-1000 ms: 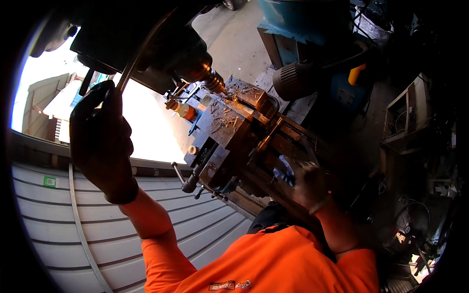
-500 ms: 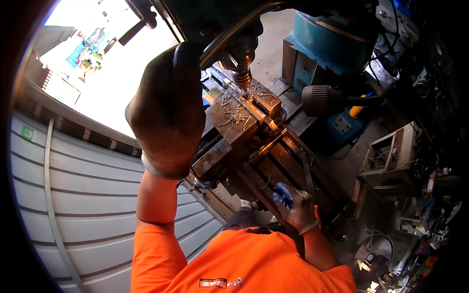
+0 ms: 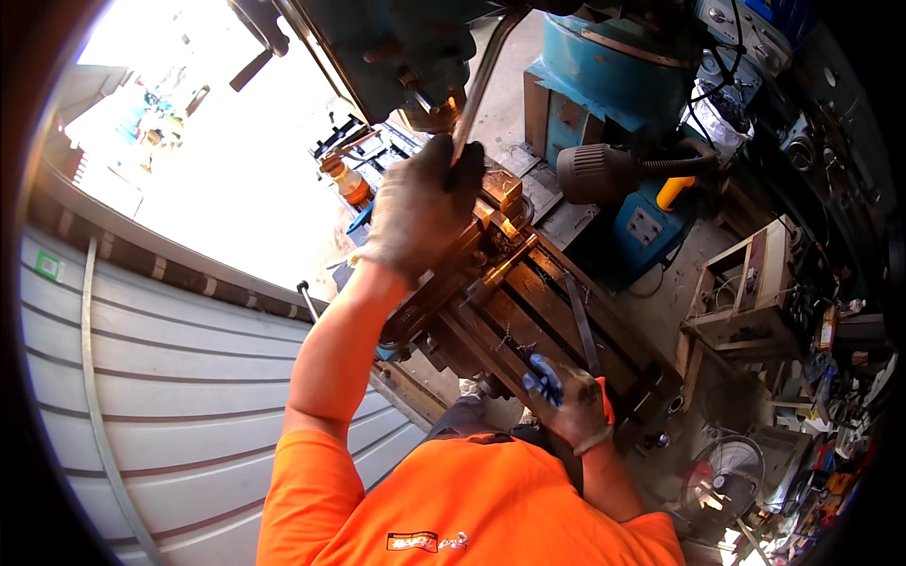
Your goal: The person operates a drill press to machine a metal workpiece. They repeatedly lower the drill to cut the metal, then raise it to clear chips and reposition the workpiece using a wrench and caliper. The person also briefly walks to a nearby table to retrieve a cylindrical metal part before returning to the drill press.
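My left hand, in a dark glove, is wrapped round the lower end of a long metal lever of a drilling or milling machine. Behind it, the machine head shows its lower spindle part; the tool below is hidden by my hand. A metal vise sits beyond my fingers on the slotted machine table. At the table's near edge is my gloved right hand, fingers curled, with something blue and cloth-like at the fingertips. What it grips I cannot make out.
A grey lamp on a flexible neck hangs right of the vise, before a blue-green machine column. A bottle with orange liquid stands beyond my left hand. A wooden frame stand and a fan are at right.
My left hand has come down and to the right with the lever end, away from the camera, and now covers the tool and part of the vise. My right hand has stayed nearly in place.
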Demonstrator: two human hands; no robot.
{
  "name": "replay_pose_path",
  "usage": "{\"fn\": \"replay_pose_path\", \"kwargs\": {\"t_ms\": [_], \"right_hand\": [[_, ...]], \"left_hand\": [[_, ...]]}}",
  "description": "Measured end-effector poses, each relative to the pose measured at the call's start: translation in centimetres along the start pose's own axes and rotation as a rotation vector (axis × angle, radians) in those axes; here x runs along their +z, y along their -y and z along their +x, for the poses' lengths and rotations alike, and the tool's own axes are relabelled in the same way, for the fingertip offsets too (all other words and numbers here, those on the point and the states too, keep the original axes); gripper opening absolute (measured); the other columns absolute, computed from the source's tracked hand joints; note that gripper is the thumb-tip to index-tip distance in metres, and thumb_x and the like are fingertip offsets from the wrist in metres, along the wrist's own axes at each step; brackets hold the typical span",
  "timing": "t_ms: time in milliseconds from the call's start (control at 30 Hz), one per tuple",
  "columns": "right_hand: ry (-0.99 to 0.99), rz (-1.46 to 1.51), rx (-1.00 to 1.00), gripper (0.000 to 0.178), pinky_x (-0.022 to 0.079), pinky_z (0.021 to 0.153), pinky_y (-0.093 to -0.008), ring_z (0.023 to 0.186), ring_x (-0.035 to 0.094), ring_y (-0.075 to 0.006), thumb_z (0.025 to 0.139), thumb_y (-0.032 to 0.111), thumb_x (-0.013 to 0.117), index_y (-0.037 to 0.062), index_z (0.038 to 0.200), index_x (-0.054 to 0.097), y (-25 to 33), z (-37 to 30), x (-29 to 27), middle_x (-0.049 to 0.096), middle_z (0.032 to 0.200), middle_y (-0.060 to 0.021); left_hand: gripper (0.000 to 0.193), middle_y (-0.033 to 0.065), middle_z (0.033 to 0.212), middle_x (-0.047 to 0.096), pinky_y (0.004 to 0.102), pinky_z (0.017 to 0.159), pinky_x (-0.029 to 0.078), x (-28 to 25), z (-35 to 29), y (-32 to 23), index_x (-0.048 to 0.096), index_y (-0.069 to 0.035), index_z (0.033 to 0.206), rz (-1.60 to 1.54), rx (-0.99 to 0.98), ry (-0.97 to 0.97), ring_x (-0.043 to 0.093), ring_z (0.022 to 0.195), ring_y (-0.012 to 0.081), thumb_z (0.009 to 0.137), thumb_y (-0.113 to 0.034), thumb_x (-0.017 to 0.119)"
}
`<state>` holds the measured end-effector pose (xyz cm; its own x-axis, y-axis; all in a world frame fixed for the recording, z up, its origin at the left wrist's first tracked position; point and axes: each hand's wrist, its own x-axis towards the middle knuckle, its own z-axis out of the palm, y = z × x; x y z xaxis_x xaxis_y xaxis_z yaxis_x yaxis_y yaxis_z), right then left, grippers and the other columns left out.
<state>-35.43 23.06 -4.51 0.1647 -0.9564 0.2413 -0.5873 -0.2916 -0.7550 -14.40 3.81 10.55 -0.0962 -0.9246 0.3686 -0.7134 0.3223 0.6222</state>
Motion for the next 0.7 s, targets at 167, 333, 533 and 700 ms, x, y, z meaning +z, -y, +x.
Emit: {"fn": "replay_pose_path", "kwargs": {"t_ms": [167,333,533,700], "right_hand": [[0.015,0.010,0.016,0.033,0.054,0.068,-0.0426,0.073,0.069,-0.0344,0.087,0.025,0.072,-0.0003,0.108,0.069,-0.4,-1.0,0.0,0.071,0.083,-0.0172],[-0.021,0.031,0.006,0.035,0.054,0.071,-0.0423,0.076,0.069,-0.0348,0.086,0.025,0.073,-0.0013,0.109,0.069,-1.2,-1.8,-0.3,0.071,0.085,-0.0178],[-0.026,0.042,0.031,0.035,0.055,0.072,-0.0418,0.078,0.069,-0.0350,0.084,0.022,0.074,-0.0027,0.108,0.069,-1.3,-1.8,-0.5,0.072,0.088,-0.0181],[-0.026,0.026,0.064,0.032,0.056,0.074,-0.0392,0.083,0.071,-0.0338,0.085,0.019,0.074,-0.0024,0.108,0.069,-1.8,-1.6,-1.1,0.072,0.093,-0.0180]], "left_hand": [[0.009,0.0068,0.075,0.069,0.0257,0.060,0.050,-8.5,-1.2,-3.0,0.066,0.000,0.095,0.133,0.375,-0.242,0.065,0.066,0.0112,0.093,-0.009,0.069],[0.024,-0.0006,0.079,0.066,0.0192,0.049,0.039,-14.6,2.5,-5.6,0.071,-0.010,0.114,0.271,0.399,-0.435,0.053,0.059,0.0038,0.090,-0.011,0.073],[0.026,0.0021,0.082,0.067,0.0249,0.056,0.048,-18.1,2.7,-6.4,0.070,-0.014,0.115,1.005,0.762,-0.488,0.060,0.063,0.0135,0.090,-0.006,0.069],[0.029,0.0042,0.083,0.067,0.0283,0.060,0.052,-13.3,1.3,-4.7,0.069,-0.015,0.117,0.798,0.719,-0.565,0.064,0.065,0.0183,0.090,-0.004,0.067]]}}
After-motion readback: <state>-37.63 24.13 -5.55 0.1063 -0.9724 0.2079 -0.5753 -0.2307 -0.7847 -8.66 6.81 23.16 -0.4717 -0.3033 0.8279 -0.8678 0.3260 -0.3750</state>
